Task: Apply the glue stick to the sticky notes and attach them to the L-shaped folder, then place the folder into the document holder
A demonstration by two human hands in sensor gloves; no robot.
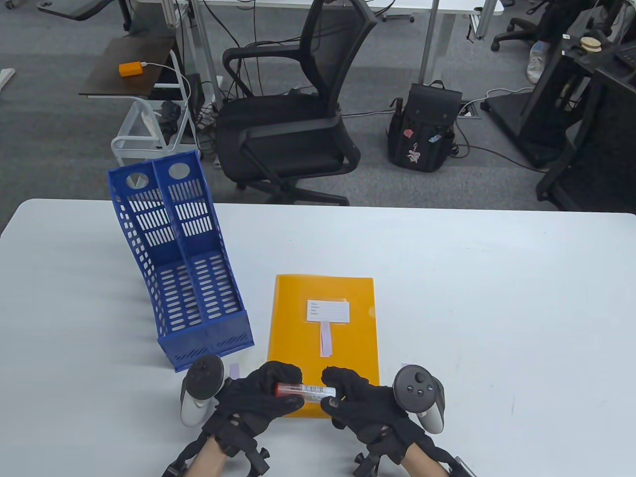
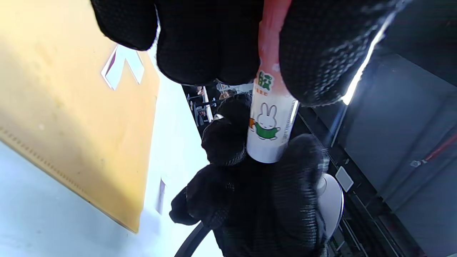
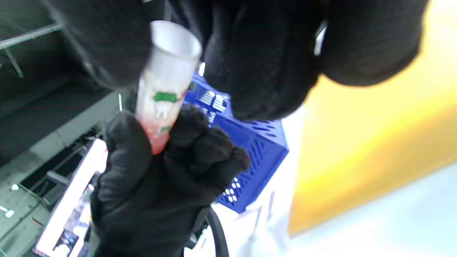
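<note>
Both hands hold a glue stick (image 1: pixel 305 391) crosswise above the near edge of the orange L-shaped folder (image 1: pixel 298 323). My left hand (image 1: pixel 268 395) grips its red end, my right hand (image 1: pixel 343 392) pinches the white end. The rabbit-printed tube (image 2: pixel 270 117) shows close up in the left wrist view and the same tube (image 3: pixel 165 85) in the right wrist view. On the folder sit a white label (image 1: pixel 328 310) and a pale sticky note strip (image 1: pixel 325 339). The blue document holder (image 1: pixel 184 268) stands left of the folder.
A small sticky note (image 1: pixel 234 370) lies on the white table (image 1: pixel 497 298) by my left hand. Beyond the far table edge stand a black office chair (image 1: pixel 293 114) and a backpack (image 1: pixel 425 129).
</note>
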